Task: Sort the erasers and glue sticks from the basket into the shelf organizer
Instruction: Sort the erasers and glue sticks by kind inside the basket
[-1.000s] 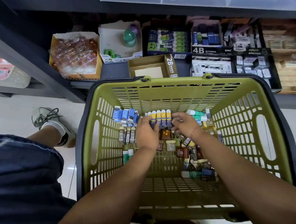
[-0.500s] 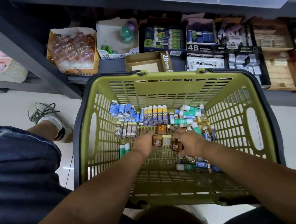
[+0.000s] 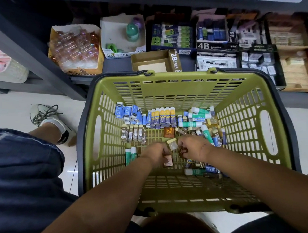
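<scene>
Seen from my head looking down, my two bare forearms reach in from six o'clock to the floor of a green plastic basket (image 3: 92,130) with slotted walls and a dark rim. My left hand (image 3: 155,155) has its fingers curled round a small brown eraser (image 3: 168,162), which pokes out below the knuckles. My right hand (image 3: 195,149), just beside it at three o'clock, pinches a dark brown eraser (image 3: 183,152) between thumb and fingers. A pale-topped piece (image 3: 172,143) sits between the two hands; I cannot tell which hand holds it. Under my right wrist, at four o'clock, lies a loose heap (image 3: 200,168) of erasers and glue sticks. At nine o'clock from my left hand, two green glue sticks (image 3: 130,155) lie side by side. Farther in, at eleven o'clock, a row of 2B erasers (image 3: 133,135) is packed together, and at twelve o'clock lies a square brown eraser (image 3: 168,132). Along the far wall run blue erasers (image 3: 127,112), then yellow and blue glue sticks (image 3: 165,116), then green-labelled glue sticks (image 3: 197,116) at one o'clock. Beyond the basket, the dark shelf (image 3: 116,67) carries open cardboard boxes, among them a 2B box (image 3: 153,62) at twelve o'clock and a 4B box (image 3: 213,32) at one o'clock. At nine o'clock my shoe (image 3: 46,117) rests on the pale floor (image 3: 15,108).
</scene>
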Available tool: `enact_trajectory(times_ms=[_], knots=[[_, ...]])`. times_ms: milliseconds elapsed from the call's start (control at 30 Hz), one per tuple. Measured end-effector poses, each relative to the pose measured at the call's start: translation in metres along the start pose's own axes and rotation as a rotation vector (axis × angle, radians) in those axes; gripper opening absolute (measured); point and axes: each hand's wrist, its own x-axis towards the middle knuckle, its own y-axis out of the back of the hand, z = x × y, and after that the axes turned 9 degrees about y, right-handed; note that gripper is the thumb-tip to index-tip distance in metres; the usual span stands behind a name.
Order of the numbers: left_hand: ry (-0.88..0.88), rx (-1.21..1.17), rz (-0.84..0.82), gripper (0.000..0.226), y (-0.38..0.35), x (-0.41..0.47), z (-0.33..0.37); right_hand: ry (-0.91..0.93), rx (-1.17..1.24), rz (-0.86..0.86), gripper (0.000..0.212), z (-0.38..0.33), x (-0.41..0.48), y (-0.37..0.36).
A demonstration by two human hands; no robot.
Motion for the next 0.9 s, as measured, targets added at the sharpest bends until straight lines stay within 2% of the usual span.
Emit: enact_trajectory(times_ms=[133,233,433,667,800,900], knots=[[0.02,0.01,-0.106,0.019,-0.004,-0.001,-0.006,0.025,-0.118,-0.105,0.054,-0.003,-0.001,-0.011],[0.048,-0.064,-0.135,0.02,0.001,-0.002,-0.011,0.024,-0.061,-0.086,0.05,-0.004,-0.003,-0.017],[0.141,-0.163,-0.132,0.016,0.013,0.001,-0.025,-0.002,0.32,0.002,0.052,-0.007,-0.006,-0.02],[0.133,-0.154,-0.157,0.022,0.015,-0.002,-0.017,-0.009,0.429,-0.029,0.031,-0.005,-0.008,-0.026],[0.156,-0.124,-0.232,0.029,0.013,-0.003,-0.013,-0.033,0.488,-0.055,0.035,-0.006,-0.008,-0.025],[0.154,-0.09,-0.302,0.034,0.009,-0.007,-0.008,-0.006,0.4,-0.083,0.032,-0.013,-0.006,-0.028]])
